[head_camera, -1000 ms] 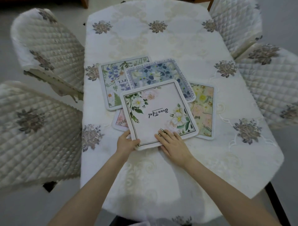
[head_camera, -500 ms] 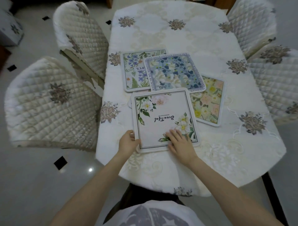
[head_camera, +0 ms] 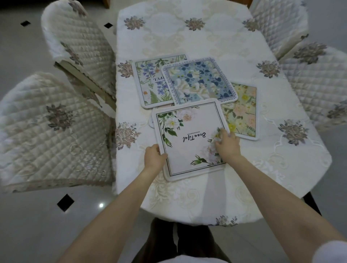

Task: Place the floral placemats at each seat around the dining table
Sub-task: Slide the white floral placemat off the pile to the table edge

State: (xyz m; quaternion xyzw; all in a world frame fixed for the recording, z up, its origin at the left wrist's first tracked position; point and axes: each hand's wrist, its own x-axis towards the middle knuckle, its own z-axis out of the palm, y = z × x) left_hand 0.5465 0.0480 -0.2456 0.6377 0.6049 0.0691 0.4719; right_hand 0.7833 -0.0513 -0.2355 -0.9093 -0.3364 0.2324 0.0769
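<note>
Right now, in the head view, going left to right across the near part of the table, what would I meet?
left hand → white placemat that both hands grip → right hand → yellow placemat

Glossy pale floor (head_camera: 28,215) with black diamond insets (head_camera: 65,202); a brown edge (head_camera: 105,1) at top, perhaps wooden furniture

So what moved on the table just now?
The white square flower-cornered placemat slid toward the person, mostly off the pile. The right hand shifted from lying flat on it to gripping its right edge. The left hand still holds its left edge. The blue floral placemat, purple-flowered placemat and yellow floral placemat stayed put.
</note>
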